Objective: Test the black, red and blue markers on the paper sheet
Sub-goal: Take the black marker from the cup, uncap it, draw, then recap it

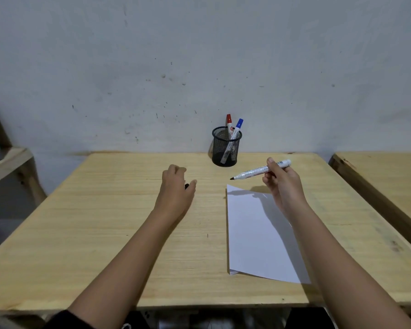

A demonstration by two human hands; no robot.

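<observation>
Pale wood forms the table (105, 233), which is set against a scuffed wall. The black marker (259, 170), uncapped, is gripped by the right hand (282, 184) with its tip held above the far edge of the paper sheet (259, 233). The left hand (176, 186) is curled on the table, seemingly around the black cap (187, 186). The red marker (229, 123) and blue marker (237, 128) are left in the mesh cup (224, 148), far centre. A light, short stroke is advised, kept well inside the sheet's edges; ample bare table is left nearby.
</observation>
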